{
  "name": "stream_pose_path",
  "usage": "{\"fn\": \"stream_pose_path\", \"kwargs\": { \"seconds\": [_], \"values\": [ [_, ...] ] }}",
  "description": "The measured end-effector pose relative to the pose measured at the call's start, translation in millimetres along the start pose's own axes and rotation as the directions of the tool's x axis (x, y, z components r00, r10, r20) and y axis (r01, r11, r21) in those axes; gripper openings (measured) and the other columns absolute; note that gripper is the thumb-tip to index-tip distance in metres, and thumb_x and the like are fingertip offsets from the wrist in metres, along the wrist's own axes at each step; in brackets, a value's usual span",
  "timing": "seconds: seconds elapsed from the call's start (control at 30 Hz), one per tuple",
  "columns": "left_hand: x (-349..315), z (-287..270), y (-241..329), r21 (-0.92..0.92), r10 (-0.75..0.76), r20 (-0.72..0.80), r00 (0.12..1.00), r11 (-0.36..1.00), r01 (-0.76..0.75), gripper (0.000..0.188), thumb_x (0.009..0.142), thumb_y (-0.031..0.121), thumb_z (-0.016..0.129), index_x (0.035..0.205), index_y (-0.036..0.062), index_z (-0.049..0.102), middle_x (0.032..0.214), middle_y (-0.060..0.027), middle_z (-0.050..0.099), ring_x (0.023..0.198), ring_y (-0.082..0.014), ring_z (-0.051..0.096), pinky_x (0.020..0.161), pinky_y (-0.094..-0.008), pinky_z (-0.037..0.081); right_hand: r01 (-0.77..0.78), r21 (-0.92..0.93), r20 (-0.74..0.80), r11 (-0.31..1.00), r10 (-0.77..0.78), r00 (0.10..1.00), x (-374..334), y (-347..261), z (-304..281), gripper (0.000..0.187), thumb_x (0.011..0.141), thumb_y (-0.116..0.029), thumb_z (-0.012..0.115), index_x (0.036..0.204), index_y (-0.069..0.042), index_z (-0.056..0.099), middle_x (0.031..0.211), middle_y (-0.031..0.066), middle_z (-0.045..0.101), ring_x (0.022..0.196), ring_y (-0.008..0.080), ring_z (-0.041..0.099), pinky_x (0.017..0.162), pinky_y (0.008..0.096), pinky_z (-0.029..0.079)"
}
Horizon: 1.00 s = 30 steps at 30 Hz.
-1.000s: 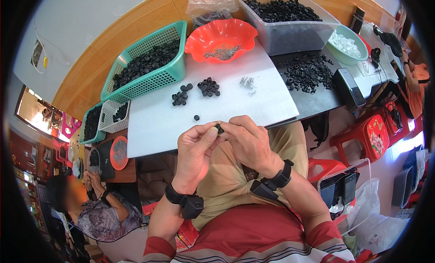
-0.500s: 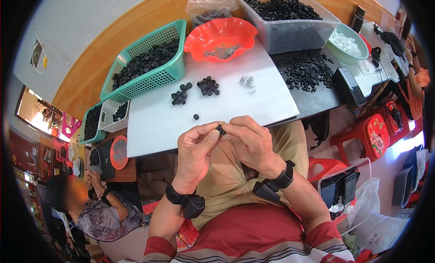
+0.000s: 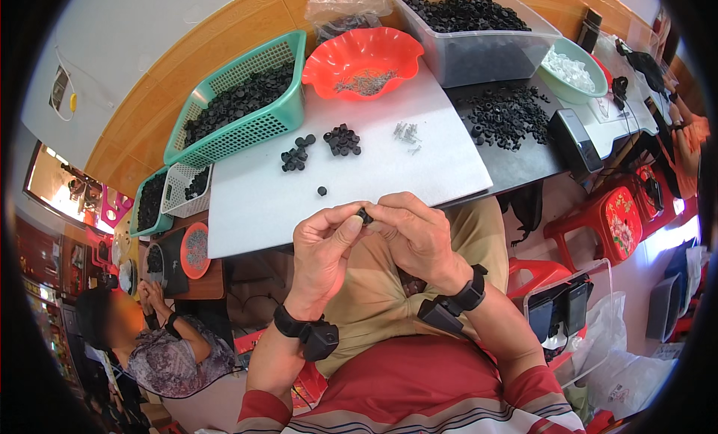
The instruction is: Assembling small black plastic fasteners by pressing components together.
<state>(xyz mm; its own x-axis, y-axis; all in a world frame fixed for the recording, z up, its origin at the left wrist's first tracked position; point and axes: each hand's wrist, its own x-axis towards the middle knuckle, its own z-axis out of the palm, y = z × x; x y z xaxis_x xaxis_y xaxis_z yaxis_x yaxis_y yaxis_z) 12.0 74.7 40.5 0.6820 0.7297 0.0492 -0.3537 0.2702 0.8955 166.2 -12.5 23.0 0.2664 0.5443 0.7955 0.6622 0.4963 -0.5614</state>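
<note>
Between my two hands, just off the near edge of the white sheet (image 3: 262, 209), is a small black plastic part (image 3: 364, 215). My left hand (image 3: 323, 248) pinches it between thumb and forefinger. From the other side, my right hand (image 3: 415, 238) presses its closed fingertips against the same part; whether they hold anything else is hidden. A single black cap (image 3: 321, 191) lies on the sheet beyond my hands. Farther back are two small clusters of black caps (image 3: 342, 140) and a little heap of thin metal pins (image 3: 406, 133).
A green basket (image 3: 280, 120) of black parts, a red wavy bowl (image 3: 361, 45) with metal pins and a clear bin (image 3: 479, 60) line the back. Loose black parts (image 3: 508, 118) lie right, near a grey box-shaped device (image 3: 576, 141). Another person (image 3: 176, 352) sits at left.
Almost nothing differs. Both hands keep their grip on the small black part, and the table things sit a hair differently in the picture.
</note>
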Motion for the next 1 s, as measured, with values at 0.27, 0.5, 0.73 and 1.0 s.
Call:
{"fn": "stream_pose_path", "kwargs": {
  "seconds": [0.27,0.5,0.73,1.0],
  "values": [
    [-2.4,3.2,-2.6,-0.043,0.003,-0.002,1.000,0.999,-0.003,0.016,0.098,0.003,0.069,0.113,-0.0013,0.071,0.119,-0.0158,0.073,0.103,-0.0212,0.072,0.094,-0.0374,0.060,0.062,-0.053,-0.052,0.997,-0.065,0.997,-4.2,0.5,2.3,0.039,0.077,0.009,0.076,0.114,-0.002,0.069,0.100,0.0099,0.069,0.074,0.0233,0.071,0.057,0.0320,0.059],
    [-4.1,3.1,-4.0,-0.076,0.005,0.015,1.000,0.997,-0.004,0.019,0.098,0.002,0.069,0.116,-0.0035,0.071,0.121,-0.0164,0.072,0.105,-0.0211,0.070,0.094,-0.0366,0.060,0.089,-0.038,-0.069,0.995,-0.091,0.993,-4.3,1.0,1.4,0.035,0.078,0.006,0.078,0.111,-0.003,0.069,0.099,0.0092,0.069,0.071,0.0227,0.070,0.055,0.0316,0.057],
    [-8.1,4.8,-5.8,-0.031,0.021,-0.004,1.000,0.999,-0.021,0.018,0.098,0.003,0.069,0.114,-0.0039,0.071,0.122,-0.0176,0.071,0.105,-0.0200,0.070,0.095,-0.0350,0.058,0.067,-0.013,-0.046,0.998,-0.068,0.997,-6.4,0.9,-0.2,0.030,0.079,0.005,0.077,0.106,-0.003,0.068,0.098,0.0088,0.067,0.070,0.0230,0.068,0.054,0.0319,0.055],
    [-8.3,12.0,-14.5,-0.068,0.051,-0.023,0.998,0.996,-0.052,0.018,0.098,0.005,0.070,0.115,-0.0024,0.070,0.121,-0.0166,0.072,0.103,-0.0180,0.070,0.096,-0.0327,0.056,0.090,-0.071,-0.021,0.993,-0.092,0.996,1.5,1.0,-3.3,0.023,0.079,0.001,0.077,0.098,-0.004,0.066,0.097,0.0062,0.065,0.070,0.0222,0.067,0.053,0.0328,0.053]
  ]
}}
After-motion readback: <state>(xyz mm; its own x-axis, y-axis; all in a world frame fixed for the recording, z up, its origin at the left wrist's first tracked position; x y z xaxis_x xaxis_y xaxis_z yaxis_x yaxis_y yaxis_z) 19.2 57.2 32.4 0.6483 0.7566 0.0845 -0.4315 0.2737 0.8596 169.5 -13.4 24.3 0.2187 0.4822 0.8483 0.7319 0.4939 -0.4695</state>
